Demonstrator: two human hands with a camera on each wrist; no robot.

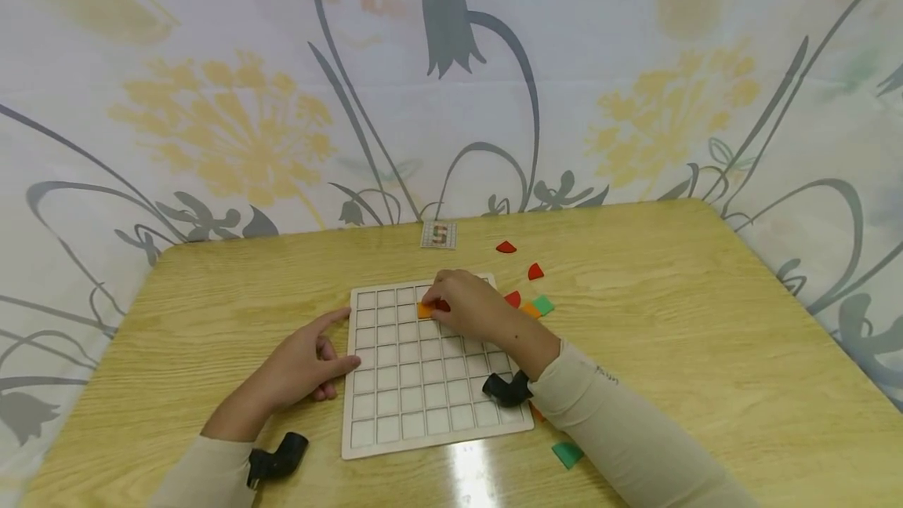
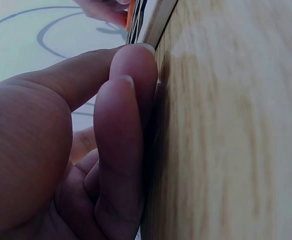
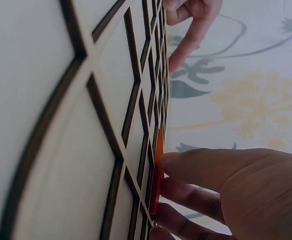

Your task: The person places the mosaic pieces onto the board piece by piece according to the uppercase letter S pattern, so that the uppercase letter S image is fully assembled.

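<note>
Right hand: reaches over the far part of the board, thumb and fingers bent round the red piece and pinching it; the thumb tip also lies against the orange piece.
Left hand: index finger and thumb stretched out, their tips touching the board's left edge; the other fingers are curled loosely and grip nothing.
Red piece: between the right hand's thumb and fingers, at the grid's surface, just right of the orange piece; whether it sits fully in a cell, I cannot tell.
Orange piece: on the board, second row from the far edge, partly covered by the fingertips.
Board: a pale square grid lying flat, its other visible cells bare.
Loose pieces, right of the board: red ones spread toward the far side, an orange one and a green one close together near the wrist, another green one nearer the person beside the sleeve.
Card: small, beyond the board, printed with a grid and an S-like or 5-like figure.
Wrists: a black fitting at each beige cuff.
Table: yellowish wood grain.
Backdrop: white, with grey and yellow flowers.
</note>
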